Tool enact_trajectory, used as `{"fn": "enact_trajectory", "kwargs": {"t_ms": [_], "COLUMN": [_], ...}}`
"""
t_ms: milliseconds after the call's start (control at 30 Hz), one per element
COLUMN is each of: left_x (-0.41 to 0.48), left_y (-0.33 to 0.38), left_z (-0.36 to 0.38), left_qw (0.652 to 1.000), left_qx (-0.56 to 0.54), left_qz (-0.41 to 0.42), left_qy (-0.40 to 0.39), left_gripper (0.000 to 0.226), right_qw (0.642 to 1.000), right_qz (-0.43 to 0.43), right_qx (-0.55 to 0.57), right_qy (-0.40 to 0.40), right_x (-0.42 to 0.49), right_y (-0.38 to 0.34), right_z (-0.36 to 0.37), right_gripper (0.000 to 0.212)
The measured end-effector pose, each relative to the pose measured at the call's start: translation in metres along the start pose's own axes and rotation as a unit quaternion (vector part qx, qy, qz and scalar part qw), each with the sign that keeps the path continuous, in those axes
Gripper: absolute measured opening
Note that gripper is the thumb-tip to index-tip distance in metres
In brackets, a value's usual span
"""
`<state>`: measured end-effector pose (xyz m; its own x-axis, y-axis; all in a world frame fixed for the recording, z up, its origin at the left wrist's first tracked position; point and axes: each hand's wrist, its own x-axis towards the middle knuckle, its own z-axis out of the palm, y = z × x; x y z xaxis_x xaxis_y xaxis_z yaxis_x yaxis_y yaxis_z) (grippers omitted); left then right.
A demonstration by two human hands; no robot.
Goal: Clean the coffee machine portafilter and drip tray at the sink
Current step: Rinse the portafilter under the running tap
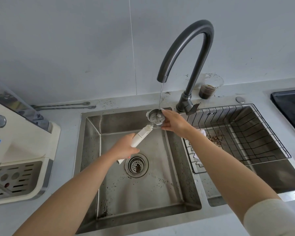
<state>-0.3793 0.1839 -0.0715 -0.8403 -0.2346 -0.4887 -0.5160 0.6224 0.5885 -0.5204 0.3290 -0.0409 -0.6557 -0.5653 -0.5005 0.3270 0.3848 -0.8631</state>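
Observation:
The portafilter (154, 117), a metal basket on a cream handle, is held over the back of the left sink basin (123, 198). My left hand (126, 148) is closed around the handle. My right hand (174, 122) grips the basket's right side, with a fingertip inside the bowl. A thin stream of water runs from the dark curved faucet (187, 48) into the basket, which holds wet coffee grounds. The drip tray (15, 178), a slotted grey grate, sits in the base of the cream coffee machine (24, 142) at the left edge.
Coffee grounds speckle the basin and the counter behind it. A round strainer drain (137, 165) sits mid-basin. A black wire rack (237, 133) lies in the right basin. A plastic cup (209, 87) of dark liquid stands behind the faucet. A black cooktop (291, 106) is far right.

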Motion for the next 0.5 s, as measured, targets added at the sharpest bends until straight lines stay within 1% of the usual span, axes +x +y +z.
{"fn": "enact_trajectory", "kwargs": {"t_ms": [67,167,267,367,500], "left_x": [0.002,0.004,0.005,0.007,0.007], "left_y": [0.0,-0.001,0.001,0.002,0.002], "left_z": [0.0,0.001,-0.001,-0.005,-0.008], "left_qw": [1.0,0.994,0.987,0.985,0.99], "left_qx": [0.014,0.075,0.107,0.118,0.112], "left_qz": [0.002,0.008,0.013,0.013,0.008], "left_qy": [0.025,0.085,0.123,0.121,0.079], "left_gripper": [0.043,0.035,0.033,0.032,0.023], "right_qw": [1.0,0.997,0.993,0.992,0.998], "right_qz": [-0.011,-0.034,-0.044,-0.036,-0.008], "right_qx": [0.025,0.061,0.106,0.121,0.063], "right_qy": [-0.013,-0.027,-0.034,-0.029,-0.004], "right_x": [0.001,0.006,0.009,0.012,0.017], "right_y": [-0.001,-0.003,-0.006,-0.008,-0.009], "right_z": [0.0,-0.004,-0.004,-0.004,-0.005], "right_gripper": [0.023,0.023,0.027,0.028,0.035]}}
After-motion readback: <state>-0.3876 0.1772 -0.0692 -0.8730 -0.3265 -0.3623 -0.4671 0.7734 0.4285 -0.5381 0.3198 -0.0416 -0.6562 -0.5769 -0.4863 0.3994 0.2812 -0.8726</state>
